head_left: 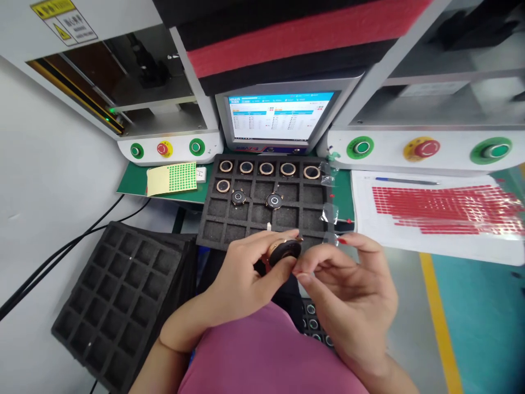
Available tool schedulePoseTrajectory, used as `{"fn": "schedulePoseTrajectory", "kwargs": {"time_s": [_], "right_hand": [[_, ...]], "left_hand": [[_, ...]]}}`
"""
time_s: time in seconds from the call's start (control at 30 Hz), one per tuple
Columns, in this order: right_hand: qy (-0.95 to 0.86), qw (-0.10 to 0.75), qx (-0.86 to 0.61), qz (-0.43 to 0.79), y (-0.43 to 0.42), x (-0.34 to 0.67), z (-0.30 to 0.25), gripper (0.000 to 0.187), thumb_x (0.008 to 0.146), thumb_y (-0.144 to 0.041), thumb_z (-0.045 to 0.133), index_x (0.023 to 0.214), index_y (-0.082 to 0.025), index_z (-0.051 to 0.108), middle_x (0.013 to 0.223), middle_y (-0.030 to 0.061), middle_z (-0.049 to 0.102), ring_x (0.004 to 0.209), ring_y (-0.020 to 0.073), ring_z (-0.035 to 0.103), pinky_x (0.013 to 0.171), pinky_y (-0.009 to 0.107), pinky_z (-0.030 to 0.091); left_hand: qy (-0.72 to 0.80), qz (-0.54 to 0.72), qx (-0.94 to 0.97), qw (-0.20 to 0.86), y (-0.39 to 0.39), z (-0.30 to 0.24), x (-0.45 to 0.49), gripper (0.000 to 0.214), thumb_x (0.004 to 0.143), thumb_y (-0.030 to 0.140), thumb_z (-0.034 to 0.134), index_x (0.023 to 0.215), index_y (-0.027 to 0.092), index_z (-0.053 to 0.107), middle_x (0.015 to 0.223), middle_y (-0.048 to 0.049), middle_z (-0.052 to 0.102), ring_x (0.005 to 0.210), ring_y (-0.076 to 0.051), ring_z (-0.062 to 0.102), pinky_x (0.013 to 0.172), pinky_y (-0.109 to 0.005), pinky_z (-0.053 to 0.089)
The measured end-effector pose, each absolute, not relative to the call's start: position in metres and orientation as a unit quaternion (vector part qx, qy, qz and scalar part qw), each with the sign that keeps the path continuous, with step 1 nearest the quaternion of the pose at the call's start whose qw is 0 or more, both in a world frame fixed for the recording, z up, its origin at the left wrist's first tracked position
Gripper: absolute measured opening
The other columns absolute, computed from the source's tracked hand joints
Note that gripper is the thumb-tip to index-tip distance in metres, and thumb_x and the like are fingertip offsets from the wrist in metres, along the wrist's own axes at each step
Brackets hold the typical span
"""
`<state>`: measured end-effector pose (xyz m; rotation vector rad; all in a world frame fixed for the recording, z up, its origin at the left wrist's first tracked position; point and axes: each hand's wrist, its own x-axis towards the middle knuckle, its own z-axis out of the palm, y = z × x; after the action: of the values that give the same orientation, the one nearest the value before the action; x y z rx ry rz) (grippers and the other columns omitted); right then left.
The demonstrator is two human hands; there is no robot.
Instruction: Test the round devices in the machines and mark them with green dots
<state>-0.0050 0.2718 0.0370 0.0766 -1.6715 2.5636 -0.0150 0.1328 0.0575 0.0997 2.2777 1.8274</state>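
A round smartwatch body (pixel 285 250) with a black back and a gold rim is gripped tilted between the thumb and fingers of my left hand (pixel 250 273). My right hand (pixel 348 295) is beside it, thumb and index finger pinched together at the watch's lower right edge. Whatever that pinch holds is too small to make out. A small red piece (pixel 343 241) sits on the tip of another right finger. Beyond my hands lies a black foam tray (pixel 262 216). Several watch bodies fill its far row, and two more, a left one (pixel 238 197) and a right one (pixel 274 201), rest back side up.
Stacked foam trays (pixel 123 284) stand at the left. A sheet of green dot stickers (pixel 182 178) lies beyond them. Red sticker strips (pixel 443 208) and a pen (pixel 406 181) lie on white paper at the right. A monitor (pixel 281 117) stands between two machines with push buttons.
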Motion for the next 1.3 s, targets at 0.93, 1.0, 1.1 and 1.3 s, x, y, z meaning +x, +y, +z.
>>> {"fn": "schedulePoseTrajectory", "kwargs": {"time_s": [0.93, 1.0, 1.1, 1.3], "right_hand": [[-0.486, -0.038, -0.023, 0.873, 0.272, -0.011, 0.035, 0.047, 0.075, -0.003, 0.068, 0.108, -0.029, 0.047, 0.070, -0.0088, 0.064, 0.065, 0.0103, 0.062, 0.063, 0.024, 0.057], [-0.489, -0.038, -0.026, 0.871, 0.273, -0.011, 0.036, 0.046, 0.075, -0.005, 0.070, 0.107, -0.030, 0.048, 0.069, -0.0086, 0.063, 0.067, 0.0109, 0.063, 0.065, 0.025, 0.057], [-0.490, -0.037, -0.031, 0.870, 0.273, -0.011, 0.036, 0.047, 0.074, -0.005, 0.070, 0.107, -0.030, 0.048, 0.069, -0.0081, 0.063, 0.068, 0.0113, 0.063, 0.066, 0.025, 0.056], [-0.487, -0.038, -0.038, 0.872, 0.272, -0.011, 0.037, 0.047, 0.073, -0.003, 0.069, 0.106, -0.029, 0.049, 0.069, -0.0085, 0.063, 0.066, 0.0104, 0.063, 0.065, 0.023, 0.055]], "left_hand": [[0.675, 0.715, 0.039, 0.176, 0.146, 0.048, -0.005, 0.053, 0.101, 0.050, 0.031, 0.143, 0.020, 0.043, 0.128, -0.0131, 0.054, 0.107, -0.026, 0.054, 0.096, -0.039, 0.044], [0.686, 0.709, 0.053, 0.152, 0.146, 0.048, -0.005, 0.051, 0.101, 0.048, 0.032, 0.142, 0.021, 0.045, 0.124, -0.0121, 0.055, 0.105, -0.025, 0.054, 0.097, -0.040, 0.044], [0.697, 0.703, 0.064, 0.129, 0.145, 0.047, -0.006, 0.049, 0.101, 0.045, 0.033, 0.140, 0.020, 0.048, 0.116, -0.0106, 0.057, 0.103, -0.025, 0.053, 0.100, -0.040, 0.041], [0.681, 0.720, 0.049, 0.121, 0.145, 0.046, -0.004, 0.047, 0.100, 0.044, 0.038, 0.138, 0.020, 0.052, 0.108, -0.0092, 0.059, 0.102, -0.026, 0.054, 0.104, -0.041, 0.038]]}}
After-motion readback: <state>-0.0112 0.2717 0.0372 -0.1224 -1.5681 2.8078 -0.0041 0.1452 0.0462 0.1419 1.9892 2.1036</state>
